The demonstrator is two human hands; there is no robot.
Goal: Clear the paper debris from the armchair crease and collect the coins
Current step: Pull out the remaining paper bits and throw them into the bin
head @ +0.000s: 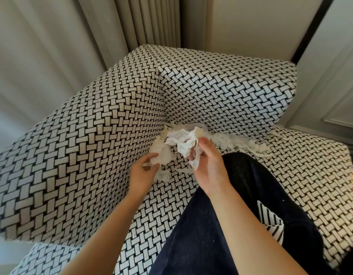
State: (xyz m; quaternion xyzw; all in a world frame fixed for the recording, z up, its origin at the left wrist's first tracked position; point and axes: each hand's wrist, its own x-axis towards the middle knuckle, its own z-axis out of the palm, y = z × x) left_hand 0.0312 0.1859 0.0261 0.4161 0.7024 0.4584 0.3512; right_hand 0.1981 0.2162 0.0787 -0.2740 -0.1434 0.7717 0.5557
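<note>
The armchair (96, 155) is covered in a black-and-white woven pattern. White crumpled paper lies along its crease, where the seat meets the arm and the back. My right hand (209, 167) holds a bunch of crumpled paper (186, 143) above the seat corner. My left hand (144, 171) pinches another paper wad (161, 155) at the crease beside the arm. More twisted paper (241, 143) lies along the back crease to the right. No coins are visible.
My leg in dark trousers (241, 195) rests on the seat cushion (310, 175), with a striped cloth (270, 221) on it. Beige curtains (52, 46) hang behind the chair on the left, and a panelled door (334, 86) stands on the right.
</note>
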